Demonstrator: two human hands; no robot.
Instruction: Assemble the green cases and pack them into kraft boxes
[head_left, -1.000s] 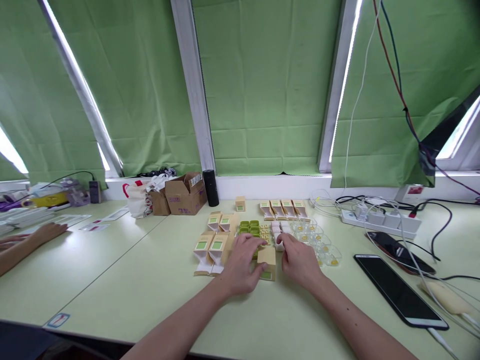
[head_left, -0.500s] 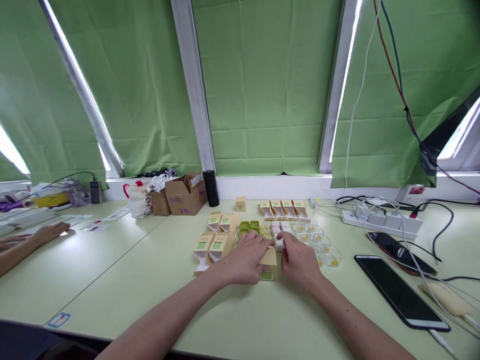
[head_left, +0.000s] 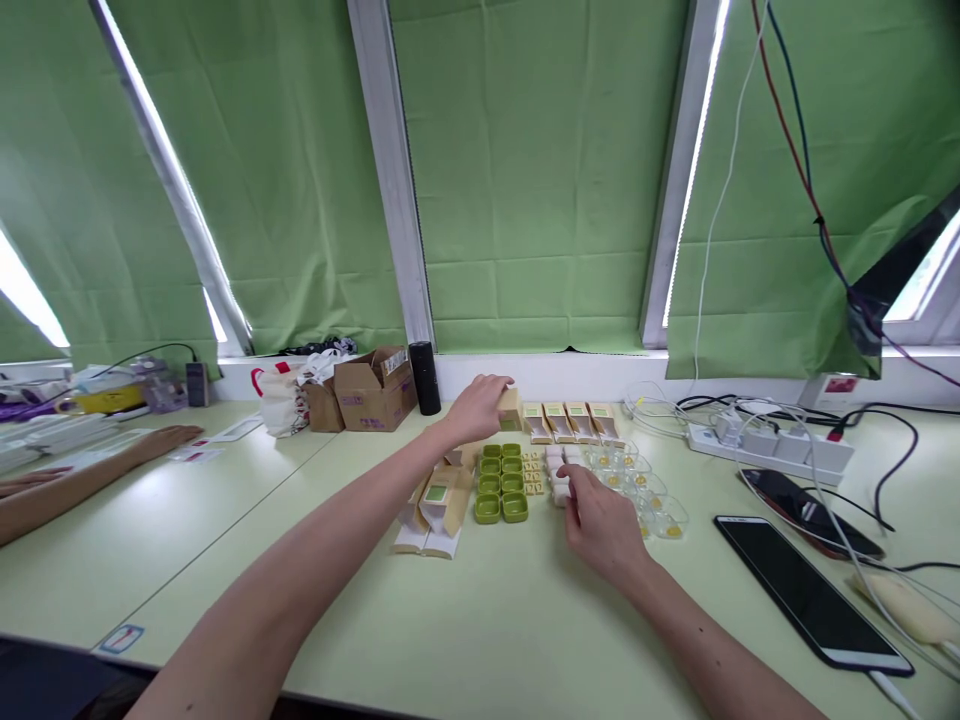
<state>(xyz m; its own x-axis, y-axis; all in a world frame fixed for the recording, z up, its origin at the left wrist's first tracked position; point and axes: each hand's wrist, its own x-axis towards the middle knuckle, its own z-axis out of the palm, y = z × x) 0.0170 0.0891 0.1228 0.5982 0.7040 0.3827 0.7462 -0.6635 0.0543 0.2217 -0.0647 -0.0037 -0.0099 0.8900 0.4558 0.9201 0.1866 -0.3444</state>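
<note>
My left hand reaches far over the table and is closed on a small tan carton box near the window sill, beside a row of open tan cartons. My right hand rests on the table with its fingertips curled at small white pieces. Between the hands lie green square trays and small yellow tiles. More tan cartons with green labels lie under my left forearm. Clear cups with yellow dots sit right of the white pieces.
Brown cardboard boxes, a white bag and a black cylinder stand at the back left. A power strip with cables, two phones lie at right. Another person's arms rest on the table at far left.
My left hand has lifted the tan carton from in front of me and carried it to the back of the table. The green trays are uncovered. My right hand has stayed by the white pieces.
</note>
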